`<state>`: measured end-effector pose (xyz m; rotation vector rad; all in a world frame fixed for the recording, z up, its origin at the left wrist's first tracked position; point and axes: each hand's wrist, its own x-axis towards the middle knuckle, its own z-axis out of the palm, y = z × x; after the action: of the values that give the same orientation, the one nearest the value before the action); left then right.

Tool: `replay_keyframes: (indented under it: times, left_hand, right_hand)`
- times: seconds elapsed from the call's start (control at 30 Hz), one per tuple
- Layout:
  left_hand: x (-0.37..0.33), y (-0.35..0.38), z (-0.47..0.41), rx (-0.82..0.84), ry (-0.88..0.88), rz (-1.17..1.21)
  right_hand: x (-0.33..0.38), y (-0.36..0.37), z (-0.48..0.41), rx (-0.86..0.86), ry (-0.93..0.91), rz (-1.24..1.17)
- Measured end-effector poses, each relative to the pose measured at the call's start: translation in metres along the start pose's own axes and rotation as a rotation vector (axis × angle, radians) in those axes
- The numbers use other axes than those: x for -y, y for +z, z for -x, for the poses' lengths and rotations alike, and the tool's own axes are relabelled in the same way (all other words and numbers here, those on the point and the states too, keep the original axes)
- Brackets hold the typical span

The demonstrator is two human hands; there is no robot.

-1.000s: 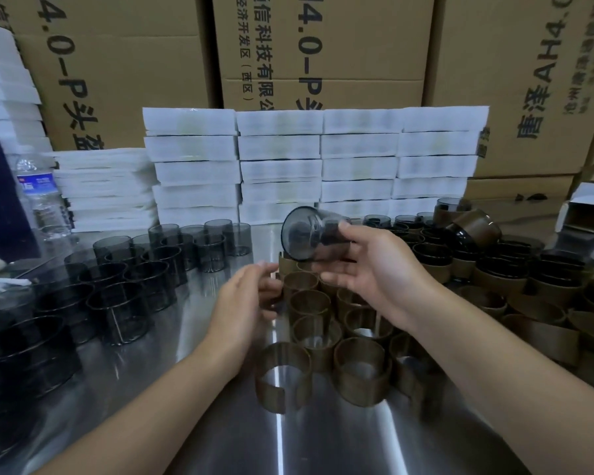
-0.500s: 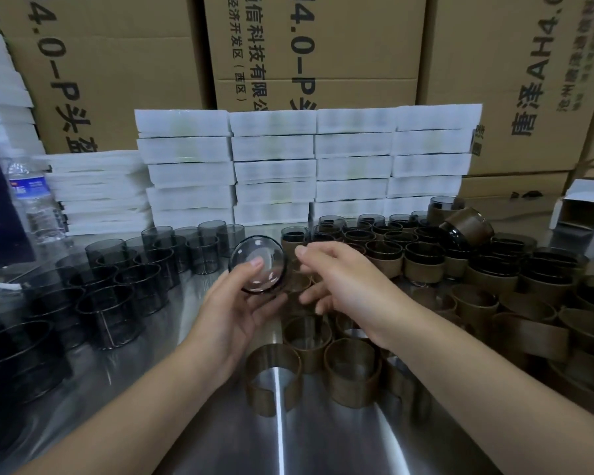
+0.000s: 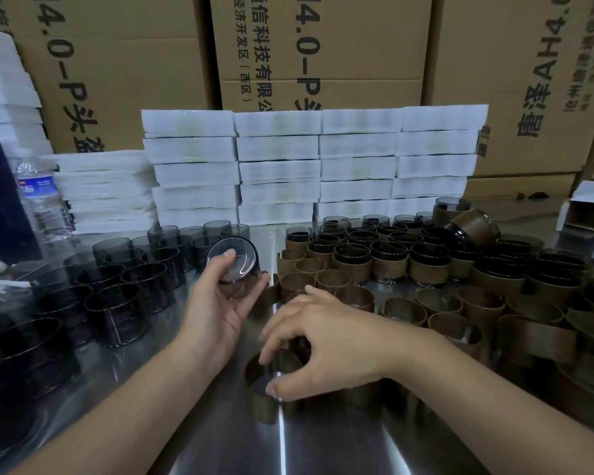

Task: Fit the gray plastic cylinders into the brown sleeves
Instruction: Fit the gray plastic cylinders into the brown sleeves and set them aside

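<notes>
Left hand [image 3: 216,310]: fingers [image 3: 225,257] curled round a gray cylinder [image 3: 235,265], held tilted above the desk [image 3: 323,447]. Right hand [image 3: 330,334]: thumb and fingertips pinch the rim of a brown sleeve [image 3: 258,399] standing at the near left edge of a cluster of empty sleeves [image 3: 333,279]. Bare metal lies open in front and in a strip to the left. Loose cylinders [image 3: 117,293] crowd the far left, fitted ones [image 3: 391,258] the right. White stacks [image 3: 278,166] and cardboard boxes [image 3: 323,46] close the back.

Glossy smoky plastic cylinders [image 3: 124,289], matt brown sleeves [image 3: 405,310], shiny metal table [image 3: 323,447].
</notes>
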<state>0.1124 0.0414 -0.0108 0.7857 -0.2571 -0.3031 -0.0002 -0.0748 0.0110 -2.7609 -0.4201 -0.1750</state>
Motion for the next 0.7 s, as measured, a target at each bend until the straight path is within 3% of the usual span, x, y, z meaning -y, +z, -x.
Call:
replay_keyframes:
  times: [0.2,0.57,0.7]
  left_hand:
    - [-0.001,-0.002,-0.001,0.016,-0.022,-0.070]
    - [-0.004,-0.003,0.001,-0.024,-0.026,-0.076]
    - [0.002,-0.004,0.000,0.026,-0.033,-0.193]
  right_hand:
    - [0.001,0.001,-0.002,-0.108,-0.014,0.005]
    - [-0.011,-0.017,-0.004,-0.519,0.100,-0.203]
    - [-0.010,-0.018,-0.005,-0.718,0.118,-0.303]
